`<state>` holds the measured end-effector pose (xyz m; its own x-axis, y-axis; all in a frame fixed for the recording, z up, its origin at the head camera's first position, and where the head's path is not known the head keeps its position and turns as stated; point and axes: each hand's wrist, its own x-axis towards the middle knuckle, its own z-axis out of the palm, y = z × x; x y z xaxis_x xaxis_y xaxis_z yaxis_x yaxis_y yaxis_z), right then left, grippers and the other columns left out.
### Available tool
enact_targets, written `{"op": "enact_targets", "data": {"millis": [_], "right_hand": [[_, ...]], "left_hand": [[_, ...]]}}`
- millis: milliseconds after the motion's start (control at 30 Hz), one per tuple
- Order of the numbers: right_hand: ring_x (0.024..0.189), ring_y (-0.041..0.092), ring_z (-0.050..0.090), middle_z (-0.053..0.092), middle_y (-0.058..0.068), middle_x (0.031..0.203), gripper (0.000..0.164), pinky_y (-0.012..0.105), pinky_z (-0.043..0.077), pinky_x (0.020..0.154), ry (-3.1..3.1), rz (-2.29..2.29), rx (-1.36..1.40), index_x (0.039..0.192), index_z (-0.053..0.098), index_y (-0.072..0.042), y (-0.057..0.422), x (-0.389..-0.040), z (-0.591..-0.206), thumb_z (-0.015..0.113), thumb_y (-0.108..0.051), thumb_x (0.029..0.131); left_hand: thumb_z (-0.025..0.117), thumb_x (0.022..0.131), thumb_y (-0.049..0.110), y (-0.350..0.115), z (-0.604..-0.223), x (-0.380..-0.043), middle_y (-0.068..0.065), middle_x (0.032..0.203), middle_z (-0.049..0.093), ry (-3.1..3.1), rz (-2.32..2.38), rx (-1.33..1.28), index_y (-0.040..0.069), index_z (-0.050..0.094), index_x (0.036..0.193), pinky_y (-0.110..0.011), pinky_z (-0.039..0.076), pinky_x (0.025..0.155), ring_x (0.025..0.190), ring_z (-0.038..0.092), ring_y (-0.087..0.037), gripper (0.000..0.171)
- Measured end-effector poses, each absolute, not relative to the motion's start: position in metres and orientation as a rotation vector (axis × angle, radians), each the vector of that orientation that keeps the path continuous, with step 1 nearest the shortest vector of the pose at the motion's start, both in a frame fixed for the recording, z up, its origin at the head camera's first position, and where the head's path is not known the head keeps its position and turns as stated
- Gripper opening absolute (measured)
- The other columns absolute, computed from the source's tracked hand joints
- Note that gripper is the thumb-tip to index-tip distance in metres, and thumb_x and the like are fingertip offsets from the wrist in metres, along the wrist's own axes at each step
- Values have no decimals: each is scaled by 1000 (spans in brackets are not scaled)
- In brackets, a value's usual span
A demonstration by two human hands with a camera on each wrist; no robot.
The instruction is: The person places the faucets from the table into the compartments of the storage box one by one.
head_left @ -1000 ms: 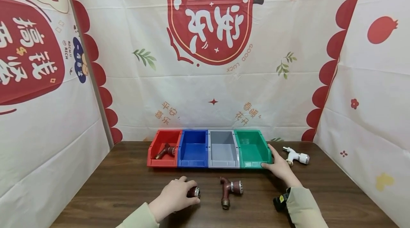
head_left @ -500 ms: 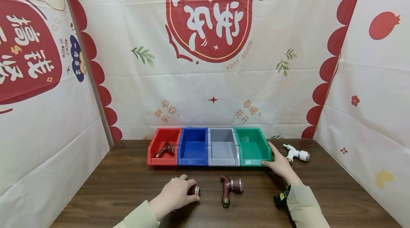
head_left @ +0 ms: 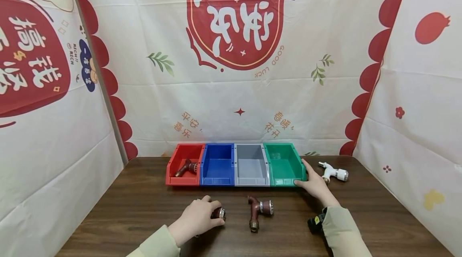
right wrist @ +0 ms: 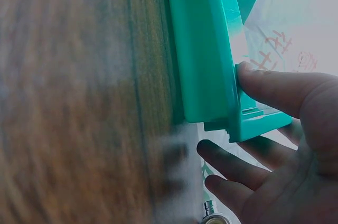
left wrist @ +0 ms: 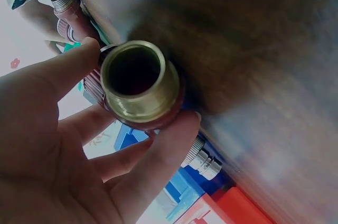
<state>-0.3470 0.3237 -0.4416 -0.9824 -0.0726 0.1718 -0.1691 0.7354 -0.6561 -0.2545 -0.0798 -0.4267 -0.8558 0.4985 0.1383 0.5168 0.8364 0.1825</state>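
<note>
Maroon body, silvery cap: we have the held tap (head_left: 218, 213) pinched between thumb and fingers of the left hand (head_left: 197, 219), though whether it touches the wooden tabletop (head_left: 231, 245) we can't tell. We judge it stiff and fairly weighty, hardly fragile, perhaps slick on the metal; the thick body looks our surest hold. From it, a second tap (head_left: 254, 213) lies at three o'clock, the red bin (head_left: 182, 181) with a third tap (head_left: 186, 167) inside at eleven, the green bin (head_left: 281, 182) at two. There the right hand (head_left: 315, 187) pinches the near outer corner, and the right wrist view gives us what the head view hides: two lower fingers stretched out, apart from the wall. Over to the left wrist view, and we get the hollow brass collar (left wrist: 142, 109), which the hand covers from above.
</note>
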Motion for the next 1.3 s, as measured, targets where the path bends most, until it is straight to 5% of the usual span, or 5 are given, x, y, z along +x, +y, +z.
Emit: {"op": "enact_targets", "data": {"millis": [1300], "right_hand": [[123,58,39,25,40,145,92,65,39,92,-2788,1100,207,154,9,-2,324,-346,-443,70,-22,89]], "left_hand": [[73,82,47,-79,-413,-248,-1,91,57,-2880,-253,-873,20,69,113,-34,50,65,74,56,-16,42]]}}
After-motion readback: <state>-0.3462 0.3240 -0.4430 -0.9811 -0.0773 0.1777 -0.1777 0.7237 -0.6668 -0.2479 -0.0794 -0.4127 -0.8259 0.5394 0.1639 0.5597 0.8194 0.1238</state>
